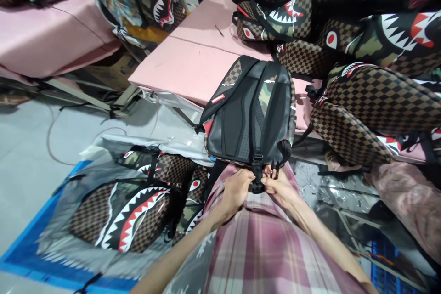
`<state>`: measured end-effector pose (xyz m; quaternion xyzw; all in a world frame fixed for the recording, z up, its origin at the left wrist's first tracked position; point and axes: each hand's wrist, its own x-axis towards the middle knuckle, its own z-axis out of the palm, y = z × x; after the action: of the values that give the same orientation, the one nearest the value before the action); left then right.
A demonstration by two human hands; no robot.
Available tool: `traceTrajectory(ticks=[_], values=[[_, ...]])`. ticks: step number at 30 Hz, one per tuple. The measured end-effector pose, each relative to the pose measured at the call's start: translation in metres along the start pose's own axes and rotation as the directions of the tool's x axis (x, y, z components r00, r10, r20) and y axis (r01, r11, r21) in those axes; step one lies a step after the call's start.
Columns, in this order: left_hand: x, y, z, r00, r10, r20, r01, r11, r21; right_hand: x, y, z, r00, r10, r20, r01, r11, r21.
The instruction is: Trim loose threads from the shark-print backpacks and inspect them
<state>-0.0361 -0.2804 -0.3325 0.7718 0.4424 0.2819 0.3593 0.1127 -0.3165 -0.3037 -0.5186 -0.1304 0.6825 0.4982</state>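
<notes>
A black backpack [237, 119] rests at the front edge of the pink table, its padded back and shoulder straps facing up. One strap's webbing end [257, 179] hangs down toward my body, below a black buckle. My left hand [239, 187] is closed, its fingers pinching the left side of this webbing. From the other side, my right hand [280, 188] pinches the webbing between thumb and finger. Small dark thread snips [274, 169] are also held in my right hand, their points directed away from me.
Checkered and camouflage shark-mouth backpacks [382, 96] are piled on the pink table [193, 50] at right. More shark-mouth bags [134, 216] lie in a plastic-lined blue crate [31, 250] at lower left. A second pink table [58, 32] stands at far left.
</notes>
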Motion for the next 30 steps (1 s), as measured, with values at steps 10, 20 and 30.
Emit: traceTrajectory(ticks=[10, 20, 30], values=[[0.011, 0.027, -0.029, 0.876, 0.151, 0.459, -0.267, 0.943, 0.199, -0.002, 0.002, -0.006, 0.993, -0.031, -0.112, 0.025, 0.998, -0.059], [0.020, 0.033, -0.026, 0.807, 0.021, 0.590, -0.280, 0.894, 0.351, 0.001, 0.008, -0.001, 0.975, -0.102, -0.198, 0.064, 0.980, -0.188], [0.017, 0.036, -0.034, 0.876, 0.009, 0.482, -0.247, 0.867, 0.433, -0.013, 0.004, -0.003, 0.887, -0.461, 0.023, 0.370, 0.682, -0.631]])
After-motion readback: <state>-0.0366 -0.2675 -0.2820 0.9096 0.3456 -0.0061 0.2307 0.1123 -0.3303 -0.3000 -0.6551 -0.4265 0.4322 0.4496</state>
